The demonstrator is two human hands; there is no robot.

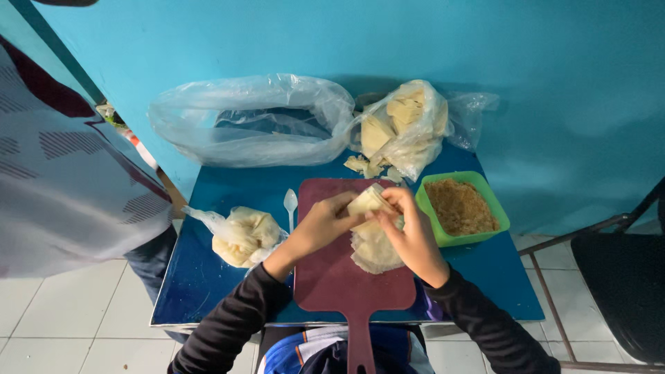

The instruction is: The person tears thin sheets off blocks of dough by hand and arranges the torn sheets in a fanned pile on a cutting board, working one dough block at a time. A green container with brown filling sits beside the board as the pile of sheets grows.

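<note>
Item: pastry wrapper [369,201], mid-fold, over the maroon cutting board [332,277] on the blue counter [208,208].
Left hand [320,225] and right hand [410,232] both pinch it closed-fingered above the wrapper stack [373,251]; press edges evenly. Green filling tub [463,206] right; white spoon [290,203] left.

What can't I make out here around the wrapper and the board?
Head view only:
- folded wrapper: its inside, covered by the left hand and right hand.
- wrapper stack: count, too thin to tell.
- cutting board handle: cut off by bottom edge.
- large clear bag: contents blurred by plastic.
</note>
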